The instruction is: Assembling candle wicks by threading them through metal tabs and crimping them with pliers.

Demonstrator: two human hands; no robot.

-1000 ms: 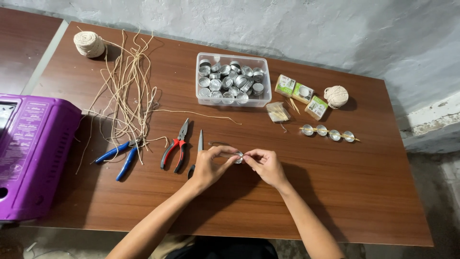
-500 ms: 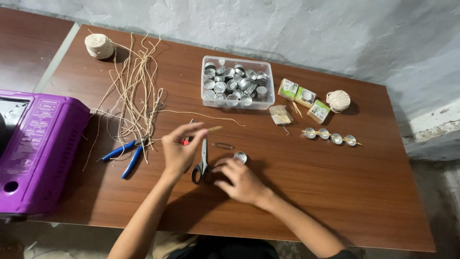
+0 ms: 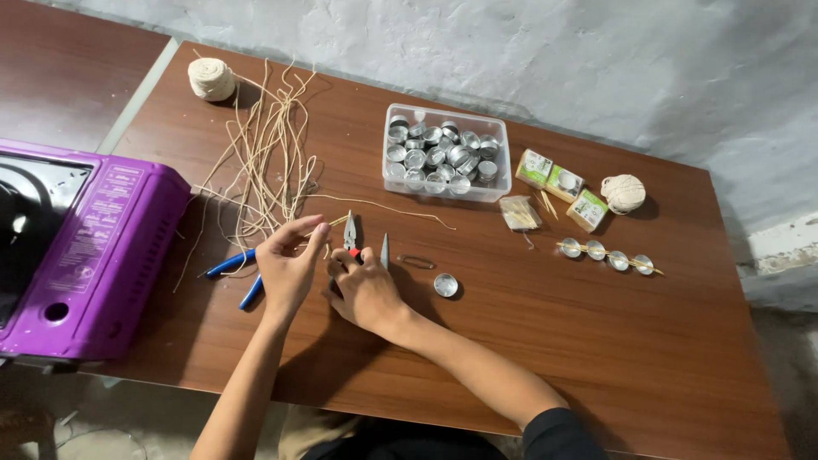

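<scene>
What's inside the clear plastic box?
The box holds a heap of small silver metal cups, piled up. The ones on top hide what lies at the bottom.

head view | above, facing down | near | table [image 3: 596, 341]

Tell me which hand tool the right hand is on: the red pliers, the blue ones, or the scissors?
The red-handled pliers: the right hand covers their handles. The blue-handled pliers lie apart beyond the left hand; the scissors lie just right.

Brown wooden table [image 3: 596, 341] carries cord strands [image 3: 264, 162], pliers [image 3: 232, 268], tin tub [image 3: 446, 153], purple stove [image 3: 77, 247].
</scene>
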